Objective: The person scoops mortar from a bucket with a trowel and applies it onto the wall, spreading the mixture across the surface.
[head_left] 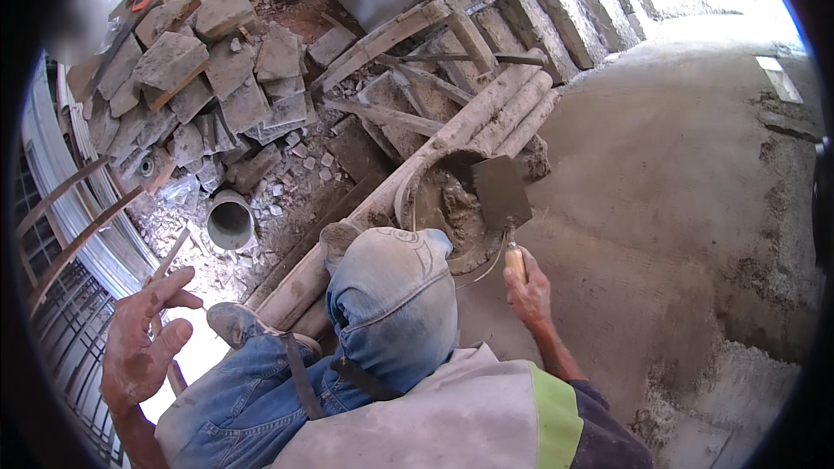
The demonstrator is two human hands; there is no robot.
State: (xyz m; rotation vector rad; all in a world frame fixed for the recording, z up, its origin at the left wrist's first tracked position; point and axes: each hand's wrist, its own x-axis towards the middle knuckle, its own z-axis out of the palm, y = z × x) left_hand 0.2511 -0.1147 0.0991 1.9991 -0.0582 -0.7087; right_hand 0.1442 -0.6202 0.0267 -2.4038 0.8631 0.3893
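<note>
Head | right hand (531, 292) clasping trowel (504, 194), pointing ahead, at bucket's (456, 159) right edge | left hand (142, 343) spread

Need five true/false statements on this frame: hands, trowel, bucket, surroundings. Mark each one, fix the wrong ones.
1. The person's right hand grips a flat grey metal trowel with a wooden handle. True.
2. The left hand is on the trowel too. False: it is well apart from it, at the left of the picture, thumb and fingers spread.
3. A round bucket holds wet grey-brown mortar. True.
4. The trowel's blade is completely buried in the mortar. False: its face shows plainly at the bucket's right side.
5. A grey, round, open-ended pipe lies right of the bucket. False: it lies to the left, amid rubble.
</note>
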